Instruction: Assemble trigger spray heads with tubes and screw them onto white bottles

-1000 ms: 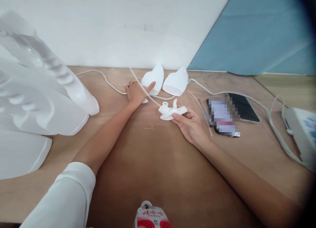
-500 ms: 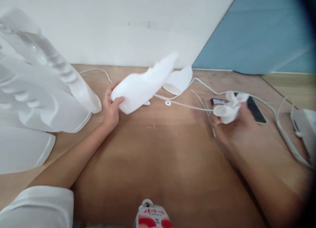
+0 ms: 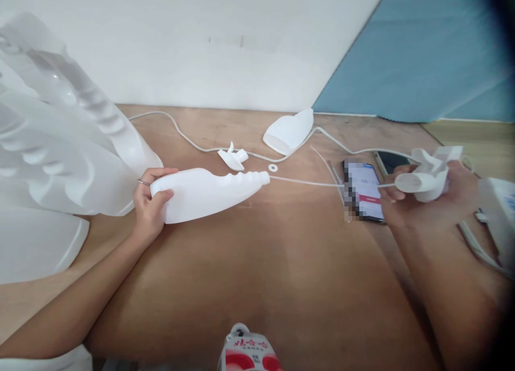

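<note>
My left hand point(image 3: 149, 206) grips the base of a white plastic bottle point(image 3: 205, 195), which lies level with its narrow neck pointing right. In my right hand point(image 3: 446, 199) is a white trigger sprayer head point(image 3: 427, 179), its round collar facing left. A thin white dip tube point(image 3: 308, 182) runs from the sprayer to the bottle's mouth; whether its tip is inside I cannot tell. Behind the bottle lie another white sprayer head point(image 3: 233, 157) and a small white washer ring point(image 3: 272, 168). A second white bottle point(image 3: 287, 132) rests near the wall.
Several large white bottles point(image 3: 76, 146) stand at the left. A lit phone point(image 3: 364, 191) lies beside my right hand, with another phone point(image 3: 390, 162) behind it. A white cable point(image 3: 185, 138) crosses the back of the table. A red-and-white package point(image 3: 251, 352) is at the front edge.
The bottle has come down and left, its neck swinging from up-right to nearly level. My right hand has moved right with the sprayer, uncovering the lit phone.
</note>
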A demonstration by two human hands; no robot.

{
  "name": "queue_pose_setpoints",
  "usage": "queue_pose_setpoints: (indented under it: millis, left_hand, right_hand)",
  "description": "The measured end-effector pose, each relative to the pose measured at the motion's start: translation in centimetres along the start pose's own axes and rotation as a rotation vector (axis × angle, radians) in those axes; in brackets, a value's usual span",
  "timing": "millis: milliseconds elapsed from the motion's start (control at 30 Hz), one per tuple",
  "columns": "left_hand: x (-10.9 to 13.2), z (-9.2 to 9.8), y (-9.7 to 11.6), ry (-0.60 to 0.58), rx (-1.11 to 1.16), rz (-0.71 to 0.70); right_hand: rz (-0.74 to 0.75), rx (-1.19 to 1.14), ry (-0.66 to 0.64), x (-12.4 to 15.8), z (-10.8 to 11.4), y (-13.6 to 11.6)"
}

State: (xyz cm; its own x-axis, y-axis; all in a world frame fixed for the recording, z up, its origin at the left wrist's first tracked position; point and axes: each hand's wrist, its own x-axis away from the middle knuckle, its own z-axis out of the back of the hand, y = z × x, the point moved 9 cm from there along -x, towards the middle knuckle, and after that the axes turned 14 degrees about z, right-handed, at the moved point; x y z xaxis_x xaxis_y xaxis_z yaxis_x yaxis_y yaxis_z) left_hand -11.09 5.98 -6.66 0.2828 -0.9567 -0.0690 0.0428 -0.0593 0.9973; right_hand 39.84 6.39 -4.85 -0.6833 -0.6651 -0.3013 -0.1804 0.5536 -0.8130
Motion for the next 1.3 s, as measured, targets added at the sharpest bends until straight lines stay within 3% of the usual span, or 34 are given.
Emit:
queue_pose_setpoints:
  millis: [233,367,467,567,767,900,1033,1200,1300]
  left_hand:
    - [-0.1,0.2,-0.4,-0.022,-0.017,-0.007]
    - [0.3,-0.7,-0.9,-0.084,-0.011,0.013]
    - [1.8,-3.2,-1.4,-0.22,-0.014,0.098]
    - [4.1,-6.2,-1.7,-0.39,-0.005,0.202]
    - [8.8,-11.0,-1.1,-0.716,0.048,0.246]
    - [11.1,-13.0,-0.6,-0.866,-0.025,0.161]
    - [10.9,-13.2,-0.3,-0.826,-0.157,0.019]
    - [5.4,-11.9,-1.3,-0.506,0.077,0.181]
    - [2.6,-13.6,-1.1,-0.527,0.196,0.184]
  right_hand:
    - [-0.063,0.037,-0.063,0.3,-0.6,0.3]
    - [-0.062,0.062,-0.181,2.4,-2.3,1.1]
    - [-0.025,0.11,-0.351,5.9,-5.1,1.7]
    - [-0.095,0.116,-0.465,9.2,-7.5,3.1]
    - [-0.164,0.054,-0.279,9.4,-8.3,5.1]
    - [-0.324,0.108,-0.316,10.4,-10.6,7.3]
    - [-0.327,0.144,-0.456,12.5,-14.1,8.4]
    - [-0.447,0.081,-0.569,15.6,-16.4,10.0]
    - [-0.465,0.059,-0.58,16.1,-16.6,10.2]
